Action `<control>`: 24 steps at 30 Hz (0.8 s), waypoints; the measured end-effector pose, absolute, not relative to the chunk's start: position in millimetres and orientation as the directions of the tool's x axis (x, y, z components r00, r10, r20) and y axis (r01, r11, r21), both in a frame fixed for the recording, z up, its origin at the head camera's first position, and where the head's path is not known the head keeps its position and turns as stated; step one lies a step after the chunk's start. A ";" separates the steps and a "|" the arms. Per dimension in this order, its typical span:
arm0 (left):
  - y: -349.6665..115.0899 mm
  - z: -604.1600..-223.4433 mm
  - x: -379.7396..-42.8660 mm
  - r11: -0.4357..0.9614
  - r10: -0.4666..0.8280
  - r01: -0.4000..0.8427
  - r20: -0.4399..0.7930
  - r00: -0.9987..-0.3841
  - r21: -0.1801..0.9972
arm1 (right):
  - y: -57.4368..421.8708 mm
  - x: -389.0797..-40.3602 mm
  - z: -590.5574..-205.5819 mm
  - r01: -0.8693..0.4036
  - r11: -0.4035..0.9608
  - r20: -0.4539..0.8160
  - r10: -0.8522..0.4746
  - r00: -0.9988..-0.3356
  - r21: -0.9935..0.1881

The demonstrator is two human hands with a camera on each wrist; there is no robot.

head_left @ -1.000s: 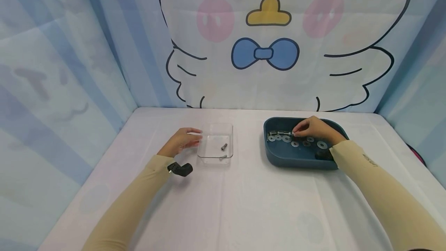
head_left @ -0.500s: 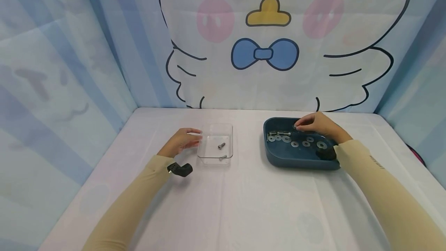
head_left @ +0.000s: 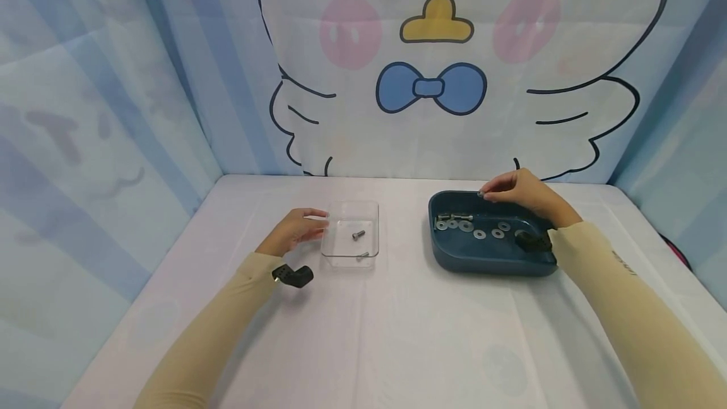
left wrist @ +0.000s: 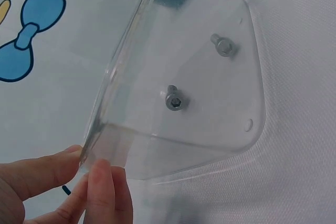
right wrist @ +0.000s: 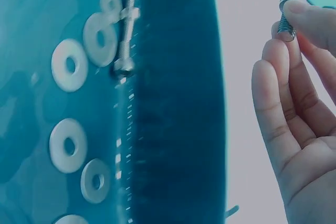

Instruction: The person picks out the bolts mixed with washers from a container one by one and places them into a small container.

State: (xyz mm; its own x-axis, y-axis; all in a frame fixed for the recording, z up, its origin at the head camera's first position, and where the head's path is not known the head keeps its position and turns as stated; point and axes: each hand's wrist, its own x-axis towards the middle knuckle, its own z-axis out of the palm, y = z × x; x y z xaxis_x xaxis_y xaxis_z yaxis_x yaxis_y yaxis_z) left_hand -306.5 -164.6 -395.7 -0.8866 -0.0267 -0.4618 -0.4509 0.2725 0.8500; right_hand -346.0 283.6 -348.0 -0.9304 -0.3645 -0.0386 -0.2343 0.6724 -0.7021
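Note:
My left hand [head_left: 295, 230] pinches the left side of a clear plastic box [left wrist: 157, 142], thumb and fingers at its wall. Two short hex-socket screws lie in the box: one screw [left wrist: 174, 98] nearer the hand, another screw [left wrist: 224, 45] farther off. My right hand [head_left: 525, 194] is raised over the far rim of a dark blue tray [head_left: 494, 266]. Between its thumb and fingertips it holds a short threaded screw [right wrist: 287, 17], head upward. Flat washers [right wrist: 70, 65] and longer bolts [right wrist: 126, 40] lie in the tray, the bolts along its far wall.
White cloth [head_left: 397, 327] covers the table, with a span of it between box and tray. A printed curtain [head_left: 431, 144] stands behind the table's far edge. The right wrist's black camera [head_left: 534, 242] hangs over the tray's right side.
My right hand has risen from inside the tray to above its far rim, bringing the screw up. One screw in the clear box has shifted slightly left. My left hand stays put.

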 end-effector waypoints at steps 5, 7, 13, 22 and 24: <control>-163.5 -395.6 -307.3 0.277 -0.040 -0.463 -0.471 -0.881 0.842 | 279.3 -344.5 -338.9 -0.231 0.653 -0.017 -0.350 -0.937 -0.721; -163.5 -395.1 -307.0 0.275 -0.043 -0.465 -0.472 -0.880 0.841 | 276.0 -342.9 -335.0 -0.223 0.644 -0.009 -0.337 -0.942 -0.732; -164.6 -392.4 -304.5 0.276 -0.034 -0.455 -0.464 -0.885 0.847 | 259.6 -334.4 -323.1 -0.228 0.629 0.011 -0.329 -0.944 -0.743; -164.4 -392.7 -304.9 0.266 -0.026 -0.455 -0.465 -0.885 0.850 | 236.0 -329.9 -319.4 -0.233 0.598 0.015 -0.345 -0.938 -0.767; -164.7 -392.8 -304.9 0.267 -0.023 -0.452 -0.463 -0.886 0.851 | 231.3 -330.4 -320.1 -0.242 0.592 0.021 -0.354 -0.935 -0.769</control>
